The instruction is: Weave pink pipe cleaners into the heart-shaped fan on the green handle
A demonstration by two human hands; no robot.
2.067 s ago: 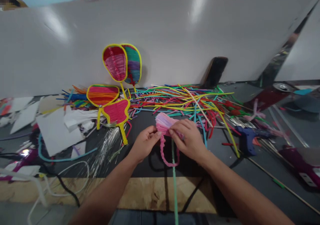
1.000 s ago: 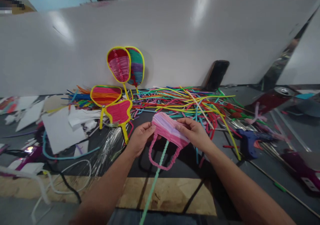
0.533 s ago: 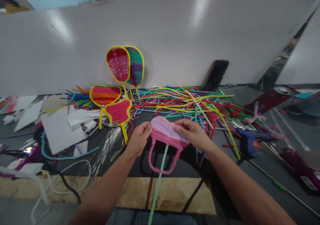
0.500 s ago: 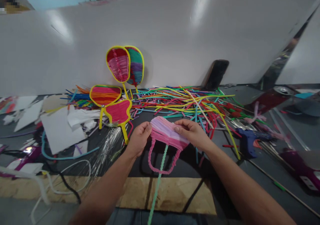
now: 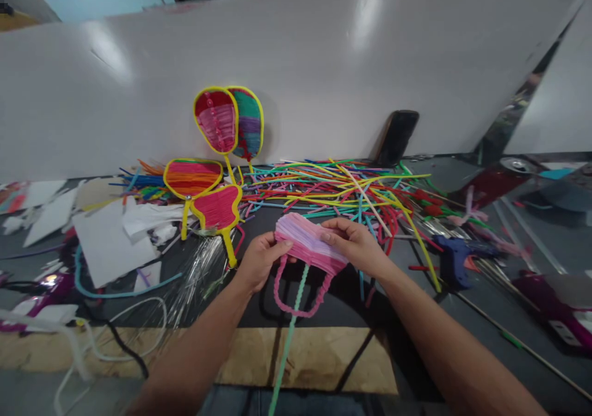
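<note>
A pink and lilac pipe-cleaner piece (image 5: 308, 240) is held up between both hands above the dark table. My left hand (image 5: 261, 259) pinches its left edge, thumb on the front face. On the upper right edge my right hand (image 5: 356, 246) closes, its thumb over the lilac part. A twisted pink loop (image 5: 300, 313) hangs below the piece. From its lower middle a long mint-green twisted stem (image 5: 289, 342) runs down toward the bottom of the view. The fingertips behind the piece are mostly hidden.
Behind lie piled coloured pipe cleaners (image 5: 319, 188). Yellow-rimmed fans (image 5: 216, 120) stand or lie at centre left. A phone (image 5: 398, 137) leans on the white board. At right are a blue glue gun (image 5: 456, 259) and a can (image 5: 497, 179); at left, white paper (image 5: 111, 243) and cables.
My left thumb has moved from the piece's upper left edge inward and down onto its pink front. The right hand keeps its hold.
</note>
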